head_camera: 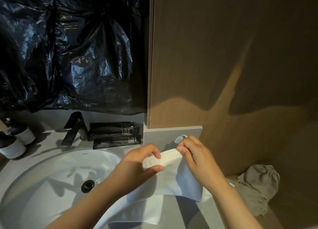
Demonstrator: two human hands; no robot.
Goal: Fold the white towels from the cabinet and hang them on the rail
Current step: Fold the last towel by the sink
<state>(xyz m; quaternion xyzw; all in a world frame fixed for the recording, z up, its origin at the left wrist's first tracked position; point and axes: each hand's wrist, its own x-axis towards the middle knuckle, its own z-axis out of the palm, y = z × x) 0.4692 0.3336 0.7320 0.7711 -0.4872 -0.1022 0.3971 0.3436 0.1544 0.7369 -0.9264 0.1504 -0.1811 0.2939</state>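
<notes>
At lower left of the frame a white sink (51,185) sits in the grey desk (48,140), with a dark faucet (74,129) behind it. At lower centre the left hand (142,161) pinches the white towel (172,180) at its folded top edge. The right hand (194,158) grips the other end, fingers (182,148) curled on the cloth. A grey pouch (258,182) lies at lower right.

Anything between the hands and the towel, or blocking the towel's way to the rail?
Nothing between them: the left hand and right hand both pinch the top edge of the white towel. The rail is not in view, so that path cannot be judged.
</notes>
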